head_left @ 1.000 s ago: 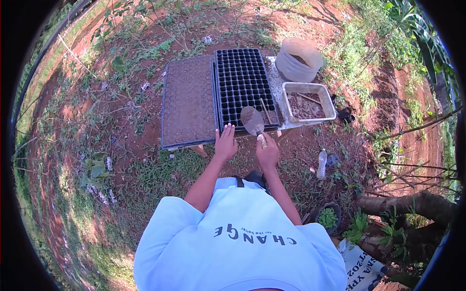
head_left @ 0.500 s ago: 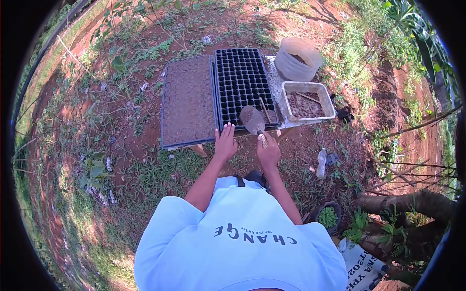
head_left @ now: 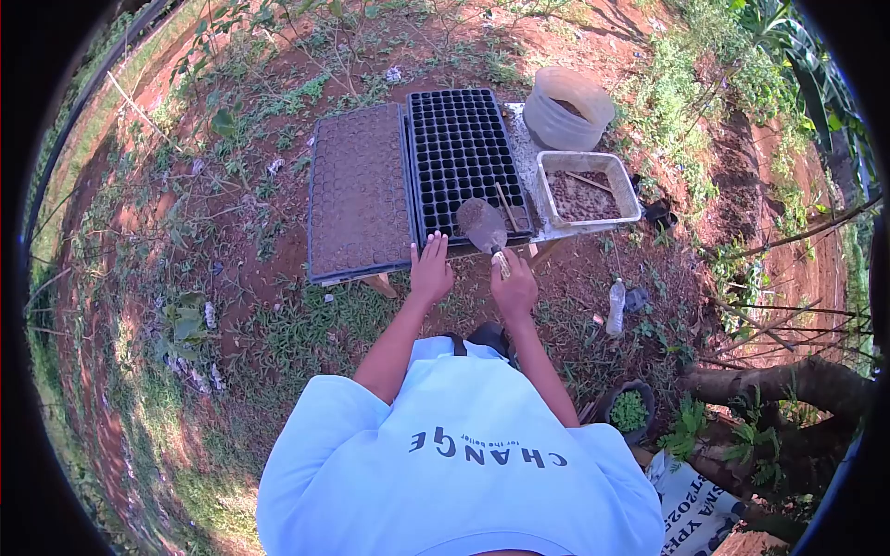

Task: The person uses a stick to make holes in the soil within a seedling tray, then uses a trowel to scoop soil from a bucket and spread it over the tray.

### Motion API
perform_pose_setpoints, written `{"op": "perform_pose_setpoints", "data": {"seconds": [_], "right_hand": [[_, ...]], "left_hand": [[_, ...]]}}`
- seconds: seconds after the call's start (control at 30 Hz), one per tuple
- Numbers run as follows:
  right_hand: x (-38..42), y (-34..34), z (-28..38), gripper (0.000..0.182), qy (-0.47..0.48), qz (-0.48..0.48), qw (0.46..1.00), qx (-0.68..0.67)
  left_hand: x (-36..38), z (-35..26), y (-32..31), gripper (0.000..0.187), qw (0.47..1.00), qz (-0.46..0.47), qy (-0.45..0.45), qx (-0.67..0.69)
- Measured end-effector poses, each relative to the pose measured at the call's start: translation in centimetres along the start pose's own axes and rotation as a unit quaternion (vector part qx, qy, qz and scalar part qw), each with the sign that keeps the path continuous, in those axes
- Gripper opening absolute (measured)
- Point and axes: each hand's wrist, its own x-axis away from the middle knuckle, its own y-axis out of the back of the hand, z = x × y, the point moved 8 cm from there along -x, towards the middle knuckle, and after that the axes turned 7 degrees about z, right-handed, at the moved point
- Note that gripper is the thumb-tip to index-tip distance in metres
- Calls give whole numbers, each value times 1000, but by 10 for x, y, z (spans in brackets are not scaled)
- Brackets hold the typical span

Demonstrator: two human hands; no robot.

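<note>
My right hand point(head_left: 514, 288) is closed around the handle of a trowel point(head_left: 489, 240). Its blade, with some soil on it, is over the near end of a black seedling tray point(head_left: 454, 139) whose cells look mostly empty. My left hand point(head_left: 431, 270) lies with fingers stretched out against that tray's near edge, holding nothing. Beside it on the left, a second seedling tray point(head_left: 357, 190) is covered in brown soil. A thin wooden stick point(head_left: 506, 207) rests at the near right corner of the black tray, just right of the blade.
On the table point(head_left: 524, 153), to the right, stand a white basin point(head_left: 636, 206) holding soil and a stick, and a round translucent container point(head_left: 567, 125). A plastic bottle point(head_left: 616, 309) is on the ground nearby. A potted plant point(head_left: 629, 411) and thick branch point(head_left: 788, 378) are at lower right.
Very little differs. The trowel blade stays over the near end of the black tray, and both hands keep almost the same place. The view has shifted slightly.
</note>
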Motion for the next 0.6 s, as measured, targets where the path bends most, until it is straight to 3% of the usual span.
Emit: {"op": "perform_pose_setpoints", "data": {"seconds": [0.6], "right_hand": [[-6, 11, -7, 31, 27, -4, 1000, -9]], "left_hand": [[-4, -5, 8, 63, 1000, -6, 16, 19]]}}
